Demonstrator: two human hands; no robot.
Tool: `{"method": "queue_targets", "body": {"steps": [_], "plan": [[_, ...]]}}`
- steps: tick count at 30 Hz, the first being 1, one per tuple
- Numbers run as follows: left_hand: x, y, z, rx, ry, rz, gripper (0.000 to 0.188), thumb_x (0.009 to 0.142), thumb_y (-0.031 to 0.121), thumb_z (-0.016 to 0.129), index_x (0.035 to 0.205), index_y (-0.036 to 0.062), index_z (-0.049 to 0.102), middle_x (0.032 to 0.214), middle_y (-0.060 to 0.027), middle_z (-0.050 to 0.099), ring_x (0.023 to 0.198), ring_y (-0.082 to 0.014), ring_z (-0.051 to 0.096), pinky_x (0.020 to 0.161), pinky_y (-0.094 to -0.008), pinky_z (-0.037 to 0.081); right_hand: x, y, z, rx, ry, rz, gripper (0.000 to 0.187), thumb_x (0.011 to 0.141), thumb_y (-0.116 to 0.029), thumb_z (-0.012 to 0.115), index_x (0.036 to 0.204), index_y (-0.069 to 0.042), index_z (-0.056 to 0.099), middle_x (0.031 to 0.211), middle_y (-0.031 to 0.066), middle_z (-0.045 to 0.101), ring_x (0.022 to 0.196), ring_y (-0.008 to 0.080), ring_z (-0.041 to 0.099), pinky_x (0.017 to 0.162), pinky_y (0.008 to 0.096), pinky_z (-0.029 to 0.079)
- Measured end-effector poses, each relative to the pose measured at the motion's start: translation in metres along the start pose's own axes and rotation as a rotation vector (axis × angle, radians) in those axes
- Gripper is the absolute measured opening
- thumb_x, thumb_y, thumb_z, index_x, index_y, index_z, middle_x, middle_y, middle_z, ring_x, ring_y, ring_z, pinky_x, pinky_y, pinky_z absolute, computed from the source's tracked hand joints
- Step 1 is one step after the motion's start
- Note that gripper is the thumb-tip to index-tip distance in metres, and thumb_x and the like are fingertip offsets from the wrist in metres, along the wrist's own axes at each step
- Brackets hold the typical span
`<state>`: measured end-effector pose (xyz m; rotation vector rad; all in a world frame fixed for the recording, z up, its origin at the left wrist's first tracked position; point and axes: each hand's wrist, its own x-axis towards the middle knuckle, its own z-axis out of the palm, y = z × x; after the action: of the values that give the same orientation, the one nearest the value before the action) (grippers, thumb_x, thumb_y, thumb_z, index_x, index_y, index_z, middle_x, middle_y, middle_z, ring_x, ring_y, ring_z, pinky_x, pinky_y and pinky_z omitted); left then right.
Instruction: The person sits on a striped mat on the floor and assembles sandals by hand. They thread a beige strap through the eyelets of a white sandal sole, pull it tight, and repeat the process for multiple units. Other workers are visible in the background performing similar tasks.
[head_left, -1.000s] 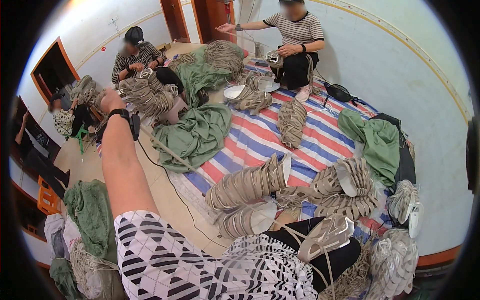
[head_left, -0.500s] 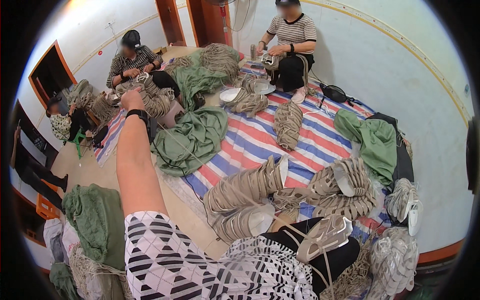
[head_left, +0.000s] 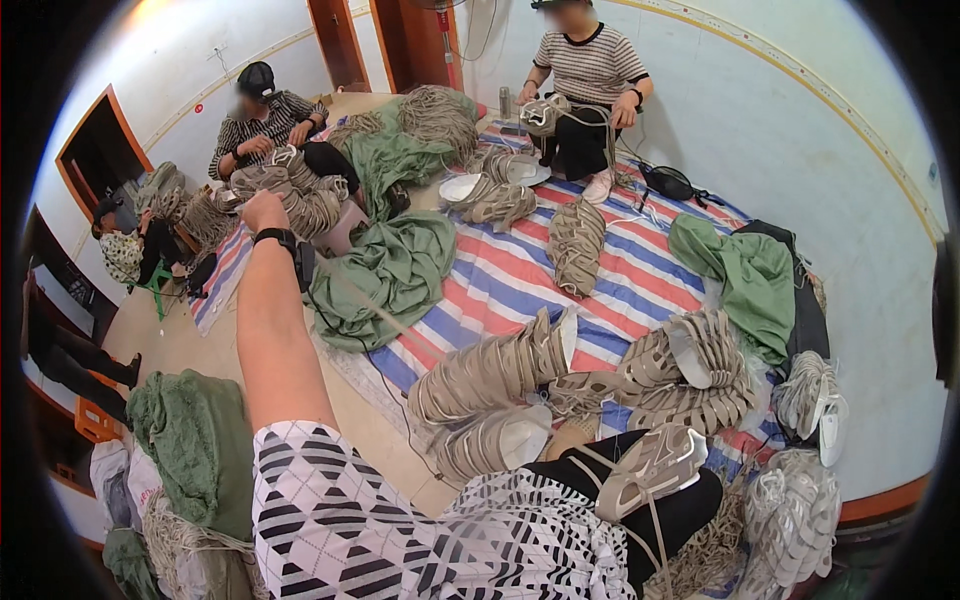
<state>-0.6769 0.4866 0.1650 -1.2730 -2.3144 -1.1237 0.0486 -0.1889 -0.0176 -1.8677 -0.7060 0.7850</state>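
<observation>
My left arm stretches far out to the front left, and my left hand is closed in a fist on a beige shoelace. From the fist the lace runs taut and blurred back toward my lap. A beige and grey shoe upper rests on my black-clad thigh, with lace strands trailing off its sides. My right hand is out of view. Beside my leg lie stacks of nested shoe uppers, with another curved stack to their right.
A striped red, white and blue sheet covers the floor. Green sacks lie on it and a bulging one stands at left. Two co-workers sit across from me handling uppers. Bundled laces lie at right.
My left hand stays far out, nearly in place, while the lace has shifted slightly. The co-worker at the far right has drawn one hand outward, away from the upper.
</observation>
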Motion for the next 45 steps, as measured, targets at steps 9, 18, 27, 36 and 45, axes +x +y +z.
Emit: {"method": "queue_targets", "body": {"steps": [9, 18, 27, 36, 45], "plan": [[-0.106, 0.080, 0.003, -1.365, -0.135, -0.230, 0.021, 0.087, 0.016, 0.055, 0.094, -0.0010, 0.066, 0.084, -0.0100, 0.066, 0.061, -0.0182, 0.060, 0.055, -0.0308, 0.045, -0.059, 0.020, -0.067, 0.050, 0.212, 0.098, 0.039, 0.089, -0.020, 0.056, 0.123, -0.001, 0.052, 0.109, 0.0103, 0.061, 0.096, 0.0219, 0.059, 0.080, 0.0312, 0.051], [-0.312, 0.268, -0.056, -1.256, -1.079, -0.057, 0.030, 0.093, 0.024, 0.055, 0.114, 0.0030, 0.060, 0.052, 0.0099, 0.025, 0.043, -0.0021, 0.024, 0.038, -0.0211, 0.016, -0.258, 0.154, -0.269, 0.151, 0.759, 0.118, 0.040, 0.089, -0.016, 0.056, 0.126, 0.000, 0.050, 0.114, 0.0103, 0.060, 0.102, 0.0225, 0.059, 0.084, 0.0312, 0.050], [-0.587, 0.331, -0.275, -1.412, -2.236, 0.673, 0.018, 0.077, 0.018, 0.068, 0.077, 0.0001, 0.064, 0.070, -0.0049, 0.065, 0.057, -0.0109, 0.058, 0.055, -0.0229, 0.046, 0.030, 0.009, -0.082, 0.298, 0.276, -0.002, 0.018, 0.080, -0.008, 0.060, 0.097, -0.002, 0.059, 0.075, 0.0079, 0.068, 0.052, 0.0135, 0.061, 0.040, 0.0256, 0.045], [-0.619, 0.356, -0.351, -1.885, -3.192, 0.846, 0.025, 0.090, 0.015, 0.053, 0.096, -0.0044, 0.066, 0.055, -0.0069, 0.056, 0.039, -0.0183, 0.048, 0.035, -0.0307, 0.032, 0.090, -0.040, -0.290, -0.394, 1.069, -0.091, 0.018, 0.080, -0.011, 0.052, 0.071, -0.004, 0.067, 0.064, 0.0144, 0.067, 0.047, 0.0165, 0.061, 0.043, 0.0330, 0.047], [-0.641, 0.376, -0.354, -2.247, -3.262, 0.922, 0.027, 0.090, 0.012, 0.053, 0.066, 0.0018, 0.061, 0.056, -0.0042, 0.053, 0.042, -0.0175, 0.047, 0.036, -0.0296, 0.030, 0.106, -0.128, -0.239, -1.063, 0.530, -0.315, 0.025, 0.082, -0.027, 0.056, 0.094, -0.007, 0.064, 0.084, 0.0131, 0.066, 0.069, 0.0281, 0.064, 0.065, 0.0397, 0.051]]}}
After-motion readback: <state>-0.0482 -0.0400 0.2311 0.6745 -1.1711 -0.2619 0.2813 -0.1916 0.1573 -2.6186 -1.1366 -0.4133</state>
